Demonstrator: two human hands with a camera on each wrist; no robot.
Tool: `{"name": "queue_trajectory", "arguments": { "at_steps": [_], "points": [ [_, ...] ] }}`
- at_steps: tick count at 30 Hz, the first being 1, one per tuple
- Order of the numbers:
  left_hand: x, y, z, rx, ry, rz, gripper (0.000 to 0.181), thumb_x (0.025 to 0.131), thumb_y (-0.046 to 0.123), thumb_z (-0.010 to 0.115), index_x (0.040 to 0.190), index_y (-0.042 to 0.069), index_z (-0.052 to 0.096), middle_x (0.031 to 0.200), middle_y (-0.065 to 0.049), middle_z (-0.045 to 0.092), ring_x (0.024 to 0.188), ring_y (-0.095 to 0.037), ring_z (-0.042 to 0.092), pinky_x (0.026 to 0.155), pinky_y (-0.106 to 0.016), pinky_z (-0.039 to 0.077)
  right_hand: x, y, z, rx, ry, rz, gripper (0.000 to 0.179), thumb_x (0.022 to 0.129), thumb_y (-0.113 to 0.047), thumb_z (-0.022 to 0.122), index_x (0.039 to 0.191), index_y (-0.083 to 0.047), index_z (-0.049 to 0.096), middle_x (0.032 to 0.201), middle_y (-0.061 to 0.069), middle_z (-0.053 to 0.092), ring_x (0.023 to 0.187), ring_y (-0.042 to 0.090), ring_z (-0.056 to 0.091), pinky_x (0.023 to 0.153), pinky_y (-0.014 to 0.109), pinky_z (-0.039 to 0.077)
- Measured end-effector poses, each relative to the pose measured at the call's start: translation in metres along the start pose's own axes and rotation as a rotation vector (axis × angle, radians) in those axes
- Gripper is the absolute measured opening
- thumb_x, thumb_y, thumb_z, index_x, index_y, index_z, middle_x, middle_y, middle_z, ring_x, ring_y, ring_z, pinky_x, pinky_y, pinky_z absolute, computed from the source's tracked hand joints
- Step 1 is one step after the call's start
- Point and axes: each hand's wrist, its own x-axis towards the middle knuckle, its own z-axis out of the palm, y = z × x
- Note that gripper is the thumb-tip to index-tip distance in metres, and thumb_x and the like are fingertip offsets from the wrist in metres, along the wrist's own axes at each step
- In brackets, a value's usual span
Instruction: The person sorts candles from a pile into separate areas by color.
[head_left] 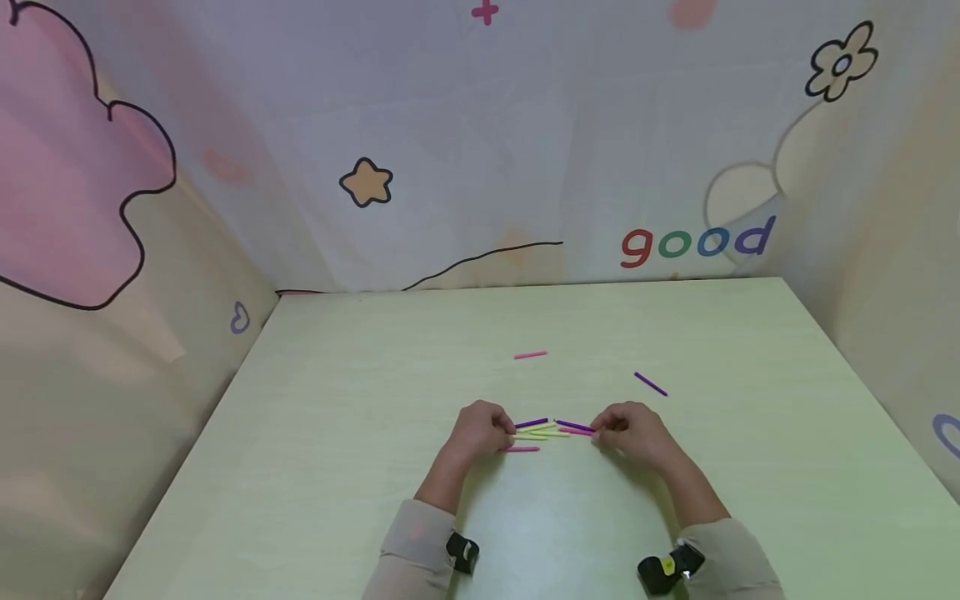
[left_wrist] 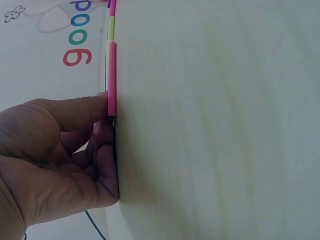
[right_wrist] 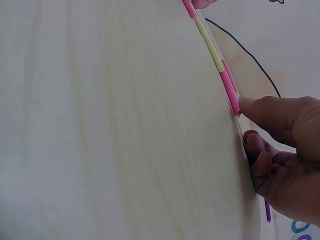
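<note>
Left hand [head_left: 480,431] and right hand [head_left: 633,429] apparently pinch coloured sticks [head_left: 574,425] on the pale green table [head_left: 360,375] before a printed backdrop [head_left: 465,125].

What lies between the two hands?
In the head view, a loose cluster of purple, yellow and pink sticks lies between the left hand and right hand.

Yellow sticks [head_left: 553,433]: overlapped; exact count too small to tell.
Purple stick [head_left: 574,425]: right end covered by right hand [head_left: 632,429], head view.
Left hand [head_left: 480,429]: cut off by left edge, left wrist view.
Sleeves [head_left: 416,542]: cut off by bottom edge, head view.
Pink wall print [head_left: 67,167]: cut off by left edge, head view.
</note>
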Motion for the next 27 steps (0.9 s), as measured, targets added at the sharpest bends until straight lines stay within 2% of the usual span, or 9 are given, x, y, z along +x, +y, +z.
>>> {"name": "queue_trajectory", "arguments": {
  "at_steps": [4, 11, 18, 27],
  "points": [
    [-0.0007, -0.0002, -0.002, -0.002, 0.006, 0.002, 0.006, 0.075, -0.001, 0.072, 0.074, 0.003, 0.068, 0.068, 0.0, 0.057, 0.067, -0.015, 0.049, 0.055, -0.025, 0.041, 0.0018, -0.0003, 0.0002, -0.017, -0.022, -0.031, 0.005, 0.08, -0.002, 0.069, 0.085, -0.005, 0.068, 0.078, 0.002, 0.056, 0.076, 0.02, 0.047, 0.066, 0.033, 0.041],
    [-0.0004, -0.001, -0.0023, -0.007, 0.001, -0.003, 0.006, 0.073, 0.0, 0.073, 0.074, 0.004, 0.069, 0.068, 0.001, 0.058, 0.066, -0.014, 0.049, 0.057, -0.025, 0.041, 0.0021, 0.0014, 0.0017, -0.055, -0.023, -0.023, 0.006, 0.079, -0.003, 0.071, 0.081, -0.007, 0.067, 0.076, 0.001, 0.054, 0.076, 0.02, 0.046, 0.064, 0.032, 0.041],
    [-0.001, -0.005, -0.009, -0.063, -0.015, -0.005, 0.005, 0.075, 0.004, 0.074, 0.077, 0.006, 0.069, 0.07, 0.001, 0.059, 0.068, -0.016, 0.051, 0.057, -0.028, 0.043, 0.0032, -0.0011, 0.0025, -0.067, -0.02, -0.032, 0.007, 0.077, -0.001, 0.071, 0.077, -0.005, 0.066, 0.074, 0.001, 0.053, 0.076, 0.019, 0.045, 0.065, 0.032, 0.04],
    [-0.0017, -0.0048, -0.0062, -0.079, -0.008, 0.053, 0.005, 0.077, 0.003, 0.071, 0.08, 0.006, 0.07, 0.071, 0.002, 0.057, 0.07, -0.014, 0.049, 0.061, -0.028, 0.042, 0.0002, -0.0013, 0.0024, -0.078, -0.011, -0.019, 0.008, 0.077, -0.001, 0.071, 0.076, -0.006, 0.065, 0.076, 0.002, 0.052, 0.076, 0.019, 0.045, 0.065, 0.032, 0.039]
  ]
}}
